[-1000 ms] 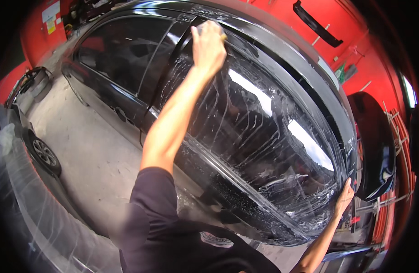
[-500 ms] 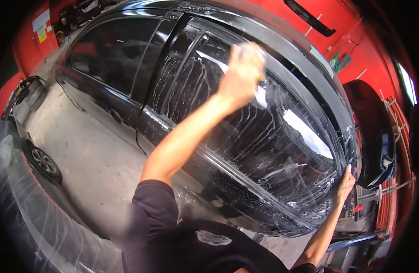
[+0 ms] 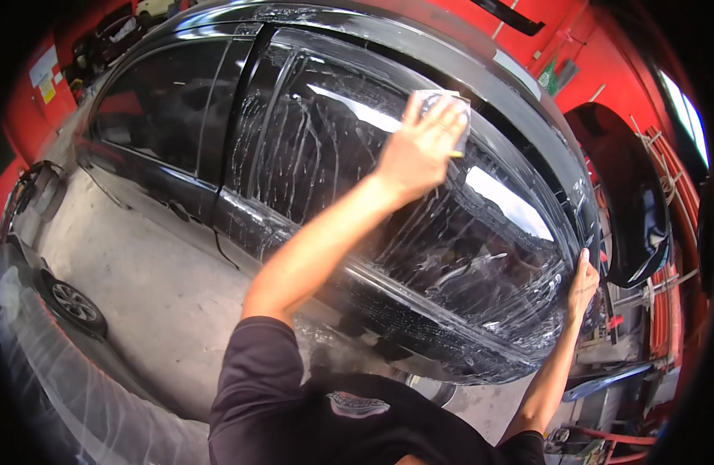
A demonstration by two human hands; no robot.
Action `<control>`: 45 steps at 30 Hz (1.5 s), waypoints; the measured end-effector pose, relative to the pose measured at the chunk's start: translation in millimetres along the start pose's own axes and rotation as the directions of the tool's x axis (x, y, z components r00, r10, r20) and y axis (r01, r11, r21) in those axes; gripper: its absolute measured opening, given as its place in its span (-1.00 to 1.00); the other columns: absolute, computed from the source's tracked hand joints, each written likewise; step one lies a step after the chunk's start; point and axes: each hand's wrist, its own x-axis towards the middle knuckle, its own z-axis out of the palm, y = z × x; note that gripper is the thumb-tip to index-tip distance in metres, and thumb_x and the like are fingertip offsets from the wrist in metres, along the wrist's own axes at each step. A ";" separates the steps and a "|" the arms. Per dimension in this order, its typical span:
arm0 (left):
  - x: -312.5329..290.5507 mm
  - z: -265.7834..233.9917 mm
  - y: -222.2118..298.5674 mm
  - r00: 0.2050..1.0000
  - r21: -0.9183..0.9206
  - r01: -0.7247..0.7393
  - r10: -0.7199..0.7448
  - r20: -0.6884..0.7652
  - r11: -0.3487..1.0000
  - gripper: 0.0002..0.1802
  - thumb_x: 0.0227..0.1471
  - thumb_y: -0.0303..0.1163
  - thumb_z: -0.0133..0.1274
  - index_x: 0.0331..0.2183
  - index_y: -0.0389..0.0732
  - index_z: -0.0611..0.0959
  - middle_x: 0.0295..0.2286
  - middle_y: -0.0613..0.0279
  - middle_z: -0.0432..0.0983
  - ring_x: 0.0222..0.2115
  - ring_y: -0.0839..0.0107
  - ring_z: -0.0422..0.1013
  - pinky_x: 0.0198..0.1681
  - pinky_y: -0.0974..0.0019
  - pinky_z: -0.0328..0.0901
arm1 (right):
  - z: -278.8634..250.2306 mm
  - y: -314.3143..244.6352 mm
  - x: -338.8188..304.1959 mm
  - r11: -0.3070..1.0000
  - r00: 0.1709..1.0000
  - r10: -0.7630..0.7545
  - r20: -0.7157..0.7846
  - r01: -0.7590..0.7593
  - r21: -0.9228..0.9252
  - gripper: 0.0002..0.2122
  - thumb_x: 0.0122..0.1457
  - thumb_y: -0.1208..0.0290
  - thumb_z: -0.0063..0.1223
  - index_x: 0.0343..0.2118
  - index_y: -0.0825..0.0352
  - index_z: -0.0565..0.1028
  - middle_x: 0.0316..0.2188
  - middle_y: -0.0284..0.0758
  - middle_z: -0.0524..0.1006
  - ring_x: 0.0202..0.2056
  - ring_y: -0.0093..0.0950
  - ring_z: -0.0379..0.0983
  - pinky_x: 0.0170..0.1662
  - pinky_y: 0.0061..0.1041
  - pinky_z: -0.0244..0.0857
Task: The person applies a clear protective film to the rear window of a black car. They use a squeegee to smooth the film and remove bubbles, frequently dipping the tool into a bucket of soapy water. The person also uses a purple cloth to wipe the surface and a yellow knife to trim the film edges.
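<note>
My left hand (image 3: 420, 155) lies over a flat greyish pad (image 3: 463, 130) with a bit of yellow at its edge. It presses the pad against the upper part of a wet black car's side window (image 3: 349, 147). White soapy streaks and drips run down the glass. My right hand (image 3: 583, 285) grips the rear edge of the car door (image 3: 571, 260), thumb on the near side, its other fingers mostly hidden. The wet door panel (image 3: 419, 310) below the window carries foam and drops.
A second car with a wheel (image 3: 76, 302) stands at left under clear plastic sheeting (image 3: 70, 372). Black body panels (image 3: 616, 194) and red tubing (image 3: 667, 178) are at right. The floor (image 3: 147, 256) is grey concrete; the walls are red.
My left hand has moved the pad a little down and right over the glass, fingers now flatter. My right hand keeps its hold on the door edge. The whole view has shifted slightly.
</note>
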 end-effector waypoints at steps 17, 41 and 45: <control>20.1 -20.9 -41.7 0.989 0.318 0.094 -0.124 0.075 0.943 -0.49 0.19 -0.36 0.12 0.16 -0.26 0.62 0.20 0.06 0.53 0.32 0.15 0.34 0.45 -0.43 -0.13 | -7.2 -1.1 -5.5 1.000 1.000 0.000 -0.031 0.000 -0.011 -0.33 0.42 -0.20 -0.03 -0.39 0.54 0.48 -0.60 -0.23 0.23 -0.45 -0.43 0.19 -0.27 -0.26 0.21; 36.5 -14.3 1.4 0.976 0.429 0.066 -0.148 0.162 0.901 -0.49 0.20 -0.35 0.10 0.19 -0.10 0.63 0.19 0.22 0.56 0.25 -0.01 0.37 0.43 -0.51 -0.18 | -11.0 -7.8 -10.9 0.998 0.998 -0.054 -0.012 0.054 -0.031 -0.38 0.44 -0.16 -0.06 -0.46 0.45 0.40 -0.62 -0.26 0.18 -0.48 -0.44 0.11 -0.34 -0.28 0.13; 15.1 -27.6 -65.5 0.974 0.545 0.209 -0.225 -0.037 0.812 -0.54 0.27 -0.37 0.02 0.17 -0.20 0.64 0.25 0.14 0.51 0.36 0.02 0.27 0.41 -0.49 -0.11 | -3.4 -16.1 -7.6 0.997 0.997 -0.081 -0.022 0.080 -0.016 -0.39 0.44 -0.15 -0.04 -0.45 0.45 0.42 -0.62 -0.25 0.18 -0.49 -0.45 0.11 -0.36 -0.27 0.12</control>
